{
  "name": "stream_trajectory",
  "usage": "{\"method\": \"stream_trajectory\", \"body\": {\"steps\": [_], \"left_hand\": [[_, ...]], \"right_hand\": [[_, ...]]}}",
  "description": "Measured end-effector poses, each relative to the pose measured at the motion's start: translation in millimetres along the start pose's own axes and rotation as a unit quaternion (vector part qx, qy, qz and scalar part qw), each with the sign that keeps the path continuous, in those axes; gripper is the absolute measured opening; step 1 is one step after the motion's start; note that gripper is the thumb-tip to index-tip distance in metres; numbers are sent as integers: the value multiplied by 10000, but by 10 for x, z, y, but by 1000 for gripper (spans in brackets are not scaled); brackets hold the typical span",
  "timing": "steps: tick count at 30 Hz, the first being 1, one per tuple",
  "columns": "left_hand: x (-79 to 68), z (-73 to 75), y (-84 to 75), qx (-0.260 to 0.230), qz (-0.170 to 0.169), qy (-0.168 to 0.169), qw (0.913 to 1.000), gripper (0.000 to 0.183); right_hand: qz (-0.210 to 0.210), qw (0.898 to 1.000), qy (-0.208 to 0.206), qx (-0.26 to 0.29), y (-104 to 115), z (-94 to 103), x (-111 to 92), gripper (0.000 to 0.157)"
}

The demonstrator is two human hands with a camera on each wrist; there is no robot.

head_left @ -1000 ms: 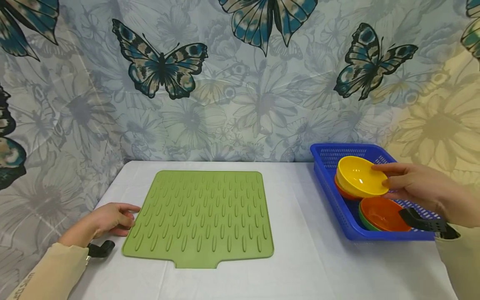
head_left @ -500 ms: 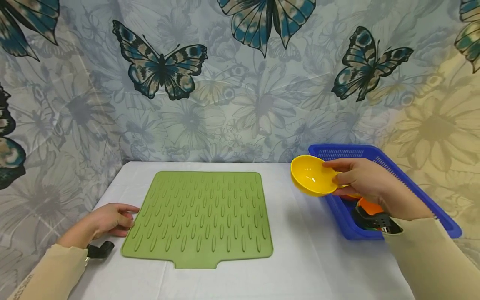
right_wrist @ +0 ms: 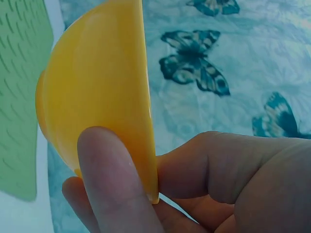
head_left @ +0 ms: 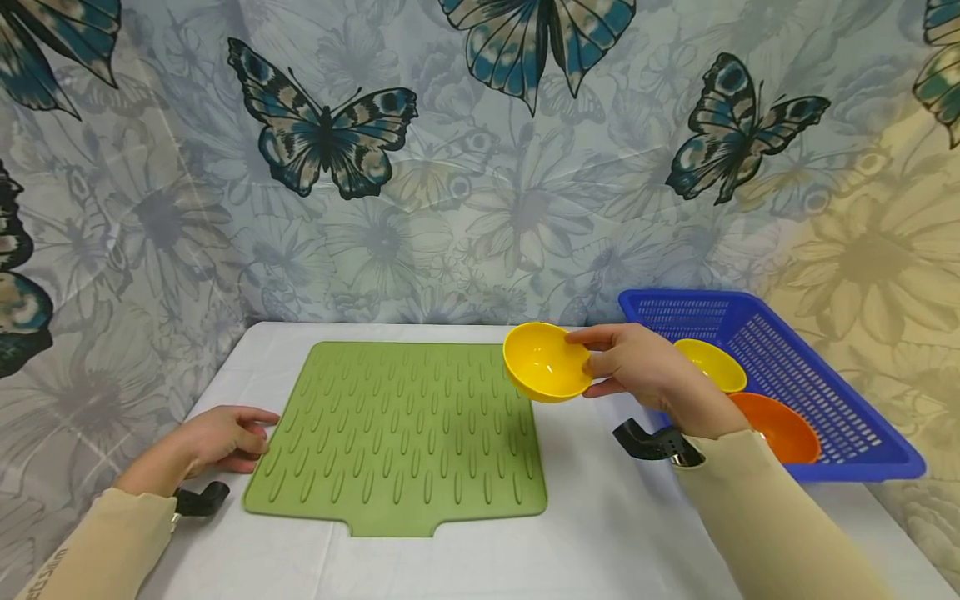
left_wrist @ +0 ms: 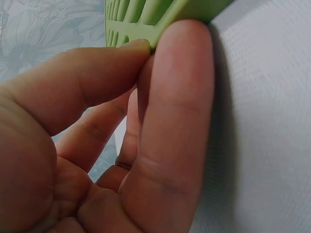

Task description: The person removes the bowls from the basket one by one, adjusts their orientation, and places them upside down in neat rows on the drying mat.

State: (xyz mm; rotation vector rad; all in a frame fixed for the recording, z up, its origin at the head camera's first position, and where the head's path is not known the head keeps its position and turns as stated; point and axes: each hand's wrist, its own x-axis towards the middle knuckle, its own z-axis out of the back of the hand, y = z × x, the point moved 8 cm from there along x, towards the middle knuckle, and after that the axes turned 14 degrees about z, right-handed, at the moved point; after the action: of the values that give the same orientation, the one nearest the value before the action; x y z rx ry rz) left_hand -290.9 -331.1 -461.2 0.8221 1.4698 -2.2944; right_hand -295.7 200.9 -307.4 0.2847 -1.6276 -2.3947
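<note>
My right hand [head_left: 637,362] pinches a yellow bowl [head_left: 543,362] by its rim, held above the far right corner of a green drying mat [head_left: 405,433]. In the right wrist view the bowl [right_wrist: 102,82] shows from the side, one finger against its outer wall and the thumb at the rim. On the mat's left edge, my left hand [head_left: 225,437] pinches the border; the left wrist view shows the fingertips [left_wrist: 182,43] on that green edge. Rows of raised oval ribs cover the mat, and a short tab juts from its near side.
A blue perforated basket [head_left: 862,408] stands at the right, holding another yellow bowl [head_left: 708,364] and an orange bowl [head_left: 780,425], partly hidden by my right arm. White cloth [head_left: 600,533] covers the table. Behind hangs a butterfly-patterned curtain [head_left: 465,208].
My right hand has carried the yellow bowl leftward, out from over the basket to the mat's right side. My left hand has stayed at the mat's edge.
</note>
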Motion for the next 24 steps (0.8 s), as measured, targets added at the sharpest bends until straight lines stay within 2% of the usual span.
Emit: {"method": "stream_trajectory", "body": {"steps": [3,6,9,11,12,14,17,20,24], "left_hand": [[-2,-9,-21,98,44,-42,9999,63],[-28,-35,-120,660,65,-140,9977,65],[-122,-89,-370,1386,-52,-373,9896,71],[-200,-168,-580,1562,-197,-428,9866,77],[-232,-225,-684,1512,-304,-341,9874,81],[-286,-366,-872,1179,-519,6,9917,87],[-324,-606,-1099,443,-800,832,9923,90],[-332,-825,-1279,-273,-1053,1590,9813,89],[-338,-1090,-1472,-1103,-1294,2417,9553,85]], "right_hand": [[0,10000,30,49,-6,-115,58,55],[-36,9999,39,86,-19,-204,106,56],[-42,9999,37,89,-21,-273,147,55],[-38,9999,45,132,-18,-311,169,55],[-41,9999,44,148,-18,-327,178,55],[-41,9998,49,167,-13,-354,194,55],[-63,9998,30,194,-9,-381,213,55],[-21,9998,67,209,5,-411,234,55],[56,9996,106,237,28,-457,262,55]]}}
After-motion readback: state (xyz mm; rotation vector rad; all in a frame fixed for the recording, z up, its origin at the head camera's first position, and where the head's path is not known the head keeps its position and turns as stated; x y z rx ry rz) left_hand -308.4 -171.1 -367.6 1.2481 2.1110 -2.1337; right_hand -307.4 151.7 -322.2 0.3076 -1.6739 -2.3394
